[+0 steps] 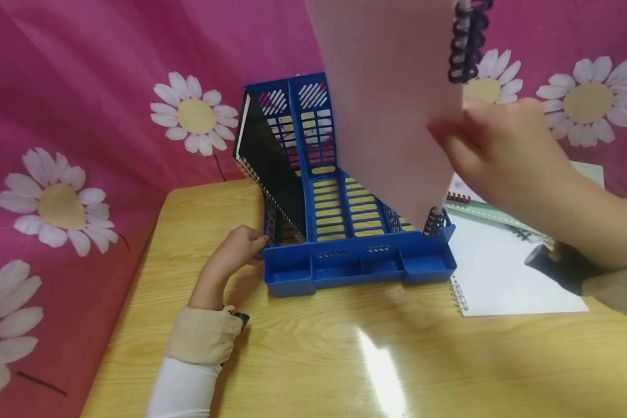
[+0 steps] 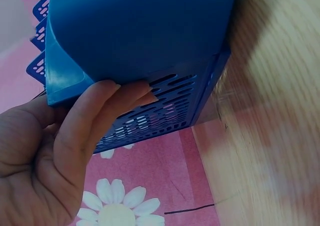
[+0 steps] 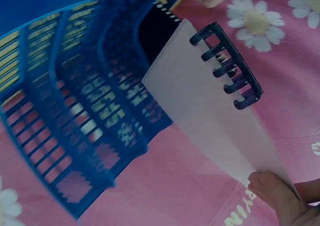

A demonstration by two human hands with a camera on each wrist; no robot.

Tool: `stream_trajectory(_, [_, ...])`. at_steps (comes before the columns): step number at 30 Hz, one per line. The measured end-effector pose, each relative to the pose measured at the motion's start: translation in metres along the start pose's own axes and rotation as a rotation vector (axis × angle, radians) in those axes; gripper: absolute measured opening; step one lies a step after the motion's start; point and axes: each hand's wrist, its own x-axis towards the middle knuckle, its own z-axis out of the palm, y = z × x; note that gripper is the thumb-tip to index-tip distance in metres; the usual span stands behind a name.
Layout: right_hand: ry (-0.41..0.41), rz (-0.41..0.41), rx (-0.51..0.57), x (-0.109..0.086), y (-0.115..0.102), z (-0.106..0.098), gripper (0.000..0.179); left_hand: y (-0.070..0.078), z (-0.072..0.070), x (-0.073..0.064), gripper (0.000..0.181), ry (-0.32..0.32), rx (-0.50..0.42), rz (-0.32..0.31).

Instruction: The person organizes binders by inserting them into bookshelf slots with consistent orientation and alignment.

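Note:
A blue plastic file rack (image 1: 339, 249) with slatted compartments and a front tray stands on the table. My left hand (image 1: 240, 247) grips its front left corner, thumb and fingers on either side of the wall in the left wrist view. My right hand (image 1: 507, 145) pinches a pale pink ring-bound notebook (image 1: 392, 104) by its edge, holding it upright above the rack's right part. Black binding rings (image 3: 227, 68) show along its side. A black-covered notebook (image 1: 271, 168) leans in the rack's leftmost compartment.
On the wooden table (image 1: 313, 360), right of the rack, lie a white spiral notebook (image 1: 512, 273) and a green-edged one (image 1: 480, 212), partly hidden by my right arm. A pink daisy-print cloth (image 1: 110, 87) hangs behind the table.

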Motion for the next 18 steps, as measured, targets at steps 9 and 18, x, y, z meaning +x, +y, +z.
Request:
stream_trajectory(9, [-0.042,0.071,0.168,0.058,-0.153,-0.025,0.024,-0.002,0.001,0.0,0.034,0.003,-0.015,0.021])
stream_trajectory(18, [-0.107,0.085,0.165,0.088,-0.19,0.019,0.025,-0.003,-0.001,0.001,0.04,0.001,-0.034,0.018])
